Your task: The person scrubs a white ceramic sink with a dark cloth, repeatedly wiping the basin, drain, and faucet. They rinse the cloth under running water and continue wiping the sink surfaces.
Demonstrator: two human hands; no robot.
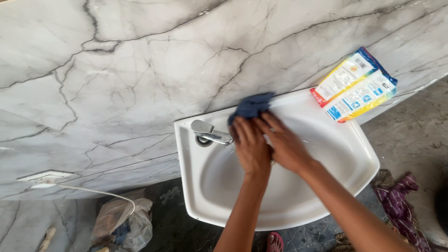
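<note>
Both hands press a dark blue cloth (251, 106) against the back rim of the white wash basin (345, 154), just right of the chrome tap (210, 134). The left hand (252, 147) and the right hand (284, 144) lie side by side, touching, fingers together and flat on the cloth's near edge. The cloth extends beyond the fingertips toward the marble wall (116, 70). A colourful packet (354, 86) rests at the basin's back right corner.

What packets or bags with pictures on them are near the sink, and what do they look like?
Packet: lies flat on the back right corner of the sink, against the marble wall; rectangular, white with blue, yellow and red patches.
Plastic bag: on the floor, lower left of the sink; clear, crumpled, no label visible.
No signs or screens in view.
</note>
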